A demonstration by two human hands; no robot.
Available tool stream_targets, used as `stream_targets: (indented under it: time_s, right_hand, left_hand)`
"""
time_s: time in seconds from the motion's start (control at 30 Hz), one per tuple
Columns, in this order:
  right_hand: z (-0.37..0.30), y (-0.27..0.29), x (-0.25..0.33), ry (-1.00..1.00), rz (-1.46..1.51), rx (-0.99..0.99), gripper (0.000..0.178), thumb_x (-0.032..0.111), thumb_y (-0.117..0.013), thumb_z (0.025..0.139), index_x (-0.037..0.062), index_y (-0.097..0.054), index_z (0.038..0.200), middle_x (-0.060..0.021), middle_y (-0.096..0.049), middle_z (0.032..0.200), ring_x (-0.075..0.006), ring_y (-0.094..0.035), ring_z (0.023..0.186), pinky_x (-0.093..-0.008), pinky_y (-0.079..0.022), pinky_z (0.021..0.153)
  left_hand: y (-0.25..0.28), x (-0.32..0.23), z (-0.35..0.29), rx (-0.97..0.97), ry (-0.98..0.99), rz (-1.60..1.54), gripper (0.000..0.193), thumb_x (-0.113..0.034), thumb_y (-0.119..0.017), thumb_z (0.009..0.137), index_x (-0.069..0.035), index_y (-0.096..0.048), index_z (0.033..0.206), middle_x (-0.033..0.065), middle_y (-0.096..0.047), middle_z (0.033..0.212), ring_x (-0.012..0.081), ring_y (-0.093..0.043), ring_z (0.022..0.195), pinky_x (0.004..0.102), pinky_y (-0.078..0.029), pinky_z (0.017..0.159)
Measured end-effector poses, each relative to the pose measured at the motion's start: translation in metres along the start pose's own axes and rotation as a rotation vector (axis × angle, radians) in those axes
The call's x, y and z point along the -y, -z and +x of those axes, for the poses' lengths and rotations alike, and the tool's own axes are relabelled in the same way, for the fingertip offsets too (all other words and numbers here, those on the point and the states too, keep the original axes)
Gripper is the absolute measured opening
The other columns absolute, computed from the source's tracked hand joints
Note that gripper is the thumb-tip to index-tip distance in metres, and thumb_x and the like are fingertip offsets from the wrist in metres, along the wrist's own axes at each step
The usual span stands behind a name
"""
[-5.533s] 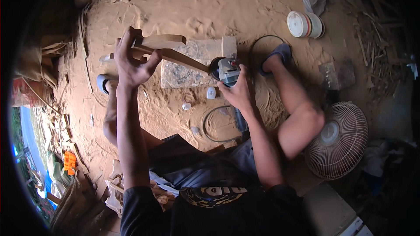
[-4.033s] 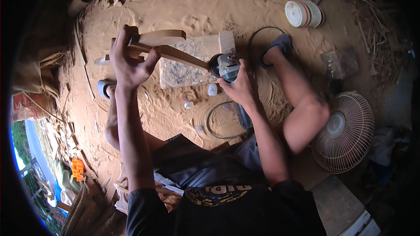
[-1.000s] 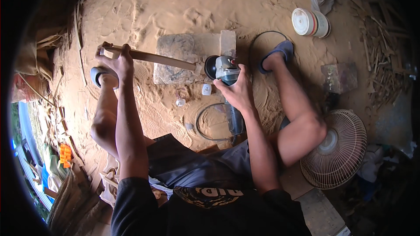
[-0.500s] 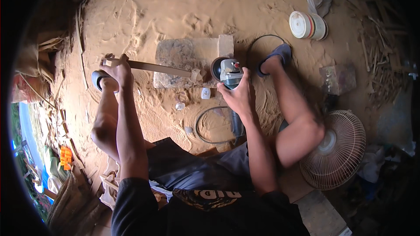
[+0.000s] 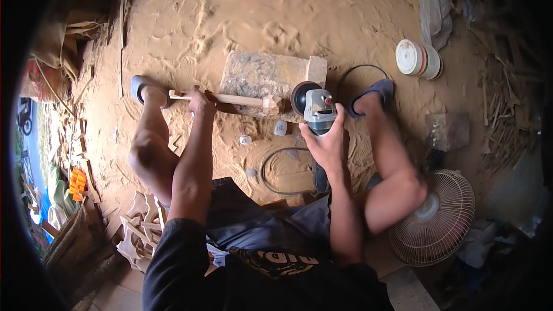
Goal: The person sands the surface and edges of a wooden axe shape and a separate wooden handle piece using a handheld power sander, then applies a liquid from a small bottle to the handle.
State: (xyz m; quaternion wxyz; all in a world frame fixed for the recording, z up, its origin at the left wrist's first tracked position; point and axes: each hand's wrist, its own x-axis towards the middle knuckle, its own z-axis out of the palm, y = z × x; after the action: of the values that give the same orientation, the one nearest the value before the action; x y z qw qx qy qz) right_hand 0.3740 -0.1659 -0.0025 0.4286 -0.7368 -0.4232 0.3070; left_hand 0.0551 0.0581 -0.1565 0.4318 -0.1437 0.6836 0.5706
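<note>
My left hand [image 5: 200, 102] is closed round a long, pale wooden piece [image 5: 239, 99]. Its thicker, carved end lies over the near edge of a worn block [image 5: 265, 75] on the sandy floor, while the thin end sticks out left of my fist. In my right hand [image 5: 325, 144] is an angle grinder [image 5: 318, 105], gripped by its body. The grinder's dark round disc [image 5: 300, 98] faces left, a short gap from the carved end. The fingers beneath the grinder are partly hidden.
A cage fan [image 5: 433, 216] stands by my right knee. Cut wooden pieces [image 5: 141, 227] are piled at lower left. Beyond the block's right end are a cable [image 5: 360, 67] and a white bucket [image 5: 410, 57]. Two small pale objects [image 5: 280, 128] lie before the block.
My left hand has slid along the wooden piece toward the block, and the piece now lies more level. The whole view has shifted slightly. The grinder stays in my right hand.
</note>
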Motion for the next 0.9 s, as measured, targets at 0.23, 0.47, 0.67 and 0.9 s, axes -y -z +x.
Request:
stream_targets:
  time_s: [0.23,0.47,0.67,0.9]
  right_hand:
    - [-0.011,-0.019,0.006,0.001,-0.237,0.165,0.096,0.022,-0.086,0.082,-0.0004,-0.028,0.155,-0.0323,-0.065,0.126,-0.0462,-0.069,0.112,-0.0509,-0.055,0.094]
    - [-0.015,-0.045,0.043,0.006,-0.54,0.263,0.093,0.031,-0.082,0.084,0.0031,-0.031,0.157,-0.033,-0.071,0.111,-0.0512,-0.071,0.095,-0.0582,-0.054,0.081]
    - [-0.014,-0.048,0.046,0.006,-0.695,0.211,0.095,0.03,-0.082,0.084,0.0047,-0.03,0.159,-0.0333,-0.071,0.108,-0.0517,-0.07,0.094,-0.059,-0.054,0.08]
    - [-0.021,-0.054,0.052,-0.043,-0.794,0.208,0.095,0.032,-0.082,0.084,0.0051,-0.031,0.159,-0.0295,-0.071,0.106,-0.0469,-0.073,0.091,-0.0563,-0.057,0.078]
  left_hand:
    - [-0.022,0.019,0.031,-0.137,-0.374,0.345,0.047,-0.022,-0.064,0.091,0.019,-0.065,0.112,0.0291,-0.074,0.1,0.0407,-0.073,0.09,0.0488,-0.054,0.084]
    - [-0.014,0.008,0.062,-0.184,-0.44,0.371,0.046,-0.024,-0.065,0.092,0.02,-0.065,0.107,0.0307,-0.073,0.098,0.0414,-0.073,0.091,0.0494,-0.055,0.083]
    - [-0.028,0.022,0.009,-0.171,-0.453,0.403,0.042,-0.022,-0.065,0.091,0.018,-0.064,0.104,0.0281,-0.072,0.095,0.0381,-0.072,0.084,0.0486,-0.056,0.078]
    - [-0.023,0.013,0.009,-0.13,-0.505,0.395,0.032,-0.018,-0.065,0.091,0.012,-0.061,0.099,0.0211,-0.069,0.086,0.0316,-0.067,0.073,0.0449,-0.052,0.067]
